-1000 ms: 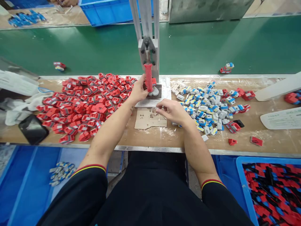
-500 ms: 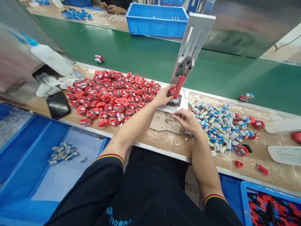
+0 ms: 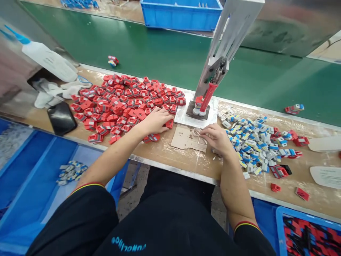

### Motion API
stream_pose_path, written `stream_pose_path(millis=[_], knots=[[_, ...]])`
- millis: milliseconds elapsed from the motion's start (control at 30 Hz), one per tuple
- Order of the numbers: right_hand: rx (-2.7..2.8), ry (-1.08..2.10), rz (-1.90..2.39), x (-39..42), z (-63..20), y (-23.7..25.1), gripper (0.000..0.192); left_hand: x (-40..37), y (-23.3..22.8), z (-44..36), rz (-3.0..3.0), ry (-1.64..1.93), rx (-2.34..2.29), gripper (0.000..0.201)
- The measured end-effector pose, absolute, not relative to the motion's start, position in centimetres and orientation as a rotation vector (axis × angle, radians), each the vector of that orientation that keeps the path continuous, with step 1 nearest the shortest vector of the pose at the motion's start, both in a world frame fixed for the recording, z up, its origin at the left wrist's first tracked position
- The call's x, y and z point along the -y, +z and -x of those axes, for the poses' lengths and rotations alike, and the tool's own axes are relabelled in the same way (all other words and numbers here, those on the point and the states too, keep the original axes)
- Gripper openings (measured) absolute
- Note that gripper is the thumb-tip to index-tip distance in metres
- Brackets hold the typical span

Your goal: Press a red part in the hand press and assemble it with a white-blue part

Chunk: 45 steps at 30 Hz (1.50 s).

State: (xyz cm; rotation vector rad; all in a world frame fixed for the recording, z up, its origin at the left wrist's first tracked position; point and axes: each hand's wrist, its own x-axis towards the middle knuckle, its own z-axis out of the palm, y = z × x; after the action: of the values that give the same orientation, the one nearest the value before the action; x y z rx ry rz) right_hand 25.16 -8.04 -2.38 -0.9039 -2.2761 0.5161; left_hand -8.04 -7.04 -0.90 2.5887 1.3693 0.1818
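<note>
My left hand [image 3: 154, 121] rests on the right edge of a big pile of red plastic parts [image 3: 119, 103], fingers closing around one red part [image 3: 168, 123]. My right hand [image 3: 216, 138] sits on a scrap of cardboard [image 3: 186, 139], pinching a small clear ring [image 3: 196, 132] with thin pins beside it. Just behind both hands stands a hand press with a red handle [image 3: 207, 97]; a red part [image 3: 198, 101] sits on its base plate [image 3: 186, 119]. To the right lies a heap of white, blue and yellow parts [image 3: 253, 142].
A green conveyor belt [image 3: 160, 53] runs behind the bench, carrying two assembled pieces [image 3: 113, 60] [image 3: 294, 108]. A black phone [image 3: 61, 117], white gloves [image 3: 53, 93] and a squeeze bottle [image 3: 45, 58] lie at left. Blue bins [image 3: 37, 185] [image 3: 309, 231] sit below; a blue crate [image 3: 181, 14] is behind.
My left hand left the press and dropped to the red pile, taking hold of a red part. The view swung left. My right hand stayed on the cardboard.
</note>
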Motion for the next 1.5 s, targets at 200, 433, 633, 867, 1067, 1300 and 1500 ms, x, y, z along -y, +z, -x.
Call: stream_pose_path(millis=[200,433,633,867,1067,1300,1500], knots=[[2.125,0.280,1.015,7.4,-24.8,-3.6,0.016,8.9,-0.5,6.9,-1.903,1.069,-1.152,0.054],[2.183,0.344,1.106,7.4,-23.6,-4.1,0.014,7.4,-1.9,1.0,-1.148,1.291,-0.851,0.042],[2.163,0.675,1.099,7.9,-23.4,-3.4,0.008,7.1,-4.0,-0.9,-0.991,1.214,-0.835,0.043],[1.957,0.694,1.119,8.2,-23.8,-2.5,0.008,8.1,-3.8,-0.4,-0.829,1.134,-0.935,0.047],[1.690,0.818,1.301,8.1,-24.1,-3.1,0.016,8.1,-3.4,-0.3,-0.785,1.155,-0.905,0.049],[1.426,0.947,1.205,7.6,-24.3,-3.6,0.033,8.3,-3.4,-0.2,-0.940,1.212,-0.881,0.050],[1.367,0.899,1.124,7.6,-25.2,-3.1,0.047,9.0,-3.0,-1.2,-1.219,1.327,-0.986,0.045]])
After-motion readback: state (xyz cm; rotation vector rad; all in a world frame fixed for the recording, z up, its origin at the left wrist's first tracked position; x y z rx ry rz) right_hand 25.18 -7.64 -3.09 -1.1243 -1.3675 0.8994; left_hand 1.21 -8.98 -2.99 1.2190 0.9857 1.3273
